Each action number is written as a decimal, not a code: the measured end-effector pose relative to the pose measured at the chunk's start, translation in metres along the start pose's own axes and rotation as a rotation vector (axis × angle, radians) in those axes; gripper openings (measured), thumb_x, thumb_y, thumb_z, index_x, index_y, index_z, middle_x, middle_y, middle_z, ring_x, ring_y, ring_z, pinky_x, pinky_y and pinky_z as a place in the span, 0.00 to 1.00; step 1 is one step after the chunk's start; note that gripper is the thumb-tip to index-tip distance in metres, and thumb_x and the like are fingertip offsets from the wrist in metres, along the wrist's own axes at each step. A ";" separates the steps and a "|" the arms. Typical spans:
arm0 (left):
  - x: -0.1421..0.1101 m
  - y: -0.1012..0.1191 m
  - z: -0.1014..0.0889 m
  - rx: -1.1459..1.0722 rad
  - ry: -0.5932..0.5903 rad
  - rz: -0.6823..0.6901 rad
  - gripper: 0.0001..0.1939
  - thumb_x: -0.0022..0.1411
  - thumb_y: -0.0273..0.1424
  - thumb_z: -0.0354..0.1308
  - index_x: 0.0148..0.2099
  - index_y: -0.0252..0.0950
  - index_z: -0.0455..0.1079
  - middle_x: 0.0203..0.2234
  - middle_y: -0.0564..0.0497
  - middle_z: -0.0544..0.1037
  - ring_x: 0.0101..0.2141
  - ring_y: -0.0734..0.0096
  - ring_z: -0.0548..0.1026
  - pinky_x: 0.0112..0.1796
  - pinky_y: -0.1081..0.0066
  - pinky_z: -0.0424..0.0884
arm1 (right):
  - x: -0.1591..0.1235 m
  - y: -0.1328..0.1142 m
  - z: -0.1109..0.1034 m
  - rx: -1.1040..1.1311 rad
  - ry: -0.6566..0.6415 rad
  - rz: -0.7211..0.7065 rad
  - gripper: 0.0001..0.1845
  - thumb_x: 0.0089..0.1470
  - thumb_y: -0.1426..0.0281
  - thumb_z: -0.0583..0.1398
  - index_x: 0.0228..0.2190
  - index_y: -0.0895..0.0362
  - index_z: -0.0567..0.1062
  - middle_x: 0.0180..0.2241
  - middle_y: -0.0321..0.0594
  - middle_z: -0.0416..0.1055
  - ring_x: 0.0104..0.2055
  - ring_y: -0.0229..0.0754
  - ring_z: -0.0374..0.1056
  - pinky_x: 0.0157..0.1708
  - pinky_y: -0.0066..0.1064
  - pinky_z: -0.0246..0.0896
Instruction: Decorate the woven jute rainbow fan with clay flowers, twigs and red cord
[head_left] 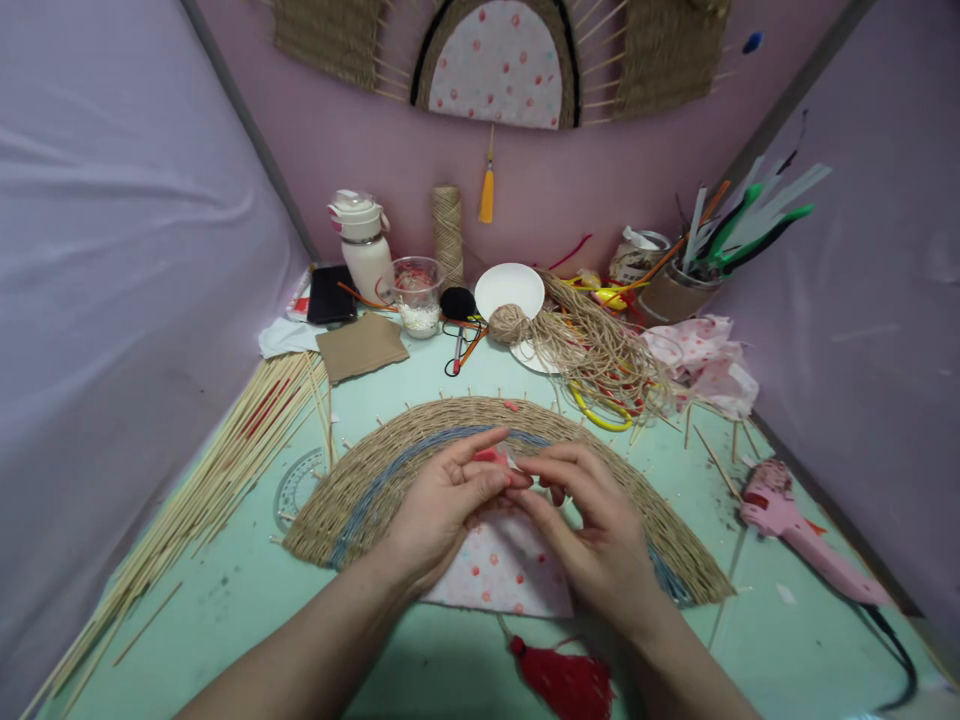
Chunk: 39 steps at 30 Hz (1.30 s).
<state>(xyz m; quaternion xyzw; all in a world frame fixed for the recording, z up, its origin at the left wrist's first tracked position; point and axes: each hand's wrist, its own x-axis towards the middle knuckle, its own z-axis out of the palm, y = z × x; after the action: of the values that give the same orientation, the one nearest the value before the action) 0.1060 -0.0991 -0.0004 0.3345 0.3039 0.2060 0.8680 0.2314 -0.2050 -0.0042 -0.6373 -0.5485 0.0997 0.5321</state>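
A half-round woven twine fan point(420, 440) with a blue band and a spotted fabric centre point(499, 570) lies on the green table, thin sticks poking from its rim. Above its middle my left hand point(442, 500) and my right hand point(592, 520) meet, fingers pinched together on a small red and white piece point(501, 458) between their tips. A tiny red bit point(511, 405) sits on the fan's top edge. Attached below the fan, a red tassel point(562, 680) lies near my right wrist.
Several long bamboo sticks point(225, 470) lie along the left. A pink glue gun point(795, 530) rests at the right. Behind the fan are loose twine point(592, 345), a white plate point(510, 288), a plastic cup point(416, 295), a bottle point(364, 245) and a tool holder point(675, 290).
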 end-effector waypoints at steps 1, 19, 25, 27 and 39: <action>0.000 -0.002 0.000 0.005 0.001 0.000 0.31 0.50 0.28 0.71 0.56 0.33 0.70 0.30 0.47 0.82 0.31 0.71 0.78 0.38 0.71 0.72 | 0.000 0.000 0.002 -0.035 0.006 -0.034 0.12 0.58 0.72 0.62 0.44 0.52 0.77 0.38 0.42 0.71 0.40 0.42 0.69 0.37 0.35 0.68; -0.005 0.015 0.001 -0.491 -0.076 -0.041 0.39 0.63 0.59 0.44 0.66 0.39 0.57 0.62 0.40 0.67 0.62 0.57 0.64 0.58 0.59 0.64 | -0.014 -0.012 0.036 -0.403 -0.233 -0.294 0.29 0.64 0.60 0.54 0.63 0.57 0.62 0.60 0.55 0.61 0.60 0.57 0.55 0.55 0.56 0.59; -0.008 0.022 -0.002 -0.495 -0.141 0.023 0.38 0.61 0.60 0.46 0.64 0.41 0.61 0.60 0.41 0.68 0.61 0.56 0.65 0.56 0.58 0.65 | -0.016 -0.008 0.035 -0.393 -0.351 -0.369 0.39 0.60 0.46 0.50 0.66 0.50 0.55 0.66 0.51 0.52 0.67 0.60 0.44 0.62 0.61 0.48; -0.009 0.023 -0.003 -0.497 -0.175 0.041 0.38 0.61 0.60 0.47 0.63 0.41 0.61 0.60 0.42 0.69 0.61 0.55 0.65 0.56 0.57 0.65 | -0.014 -0.006 0.033 -0.407 -0.300 -0.323 0.39 0.61 0.45 0.49 0.67 0.51 0.53 0.67 0.52 0.48 0.68 0.61 0.42 0.62 0.61 0.46; -0.008 0.022 -0.004 -0.493 -0.231 -0.072 0.41 0.60 0.60 0.49 0.64 0.36 0.59 0.58 0.37 0.70 0.59 0.53 0.67 0.56 0.57 0.64 | -0.014 -0.001 0.031 -0.450 -0.304 -0.335 0.44 0.58 0.42 0.48 0.67 0.53 0.51 0.68 0.53 0.43 0.69 0.61 0.37 0.64 0.61 0.35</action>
<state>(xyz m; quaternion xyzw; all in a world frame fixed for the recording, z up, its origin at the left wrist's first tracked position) 0.0937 -0.0864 0.0159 0.1235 0.1551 0.2031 0.9589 0.2035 -0.1987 -0.0227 -0.6174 -0.7274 -0.0192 0.2987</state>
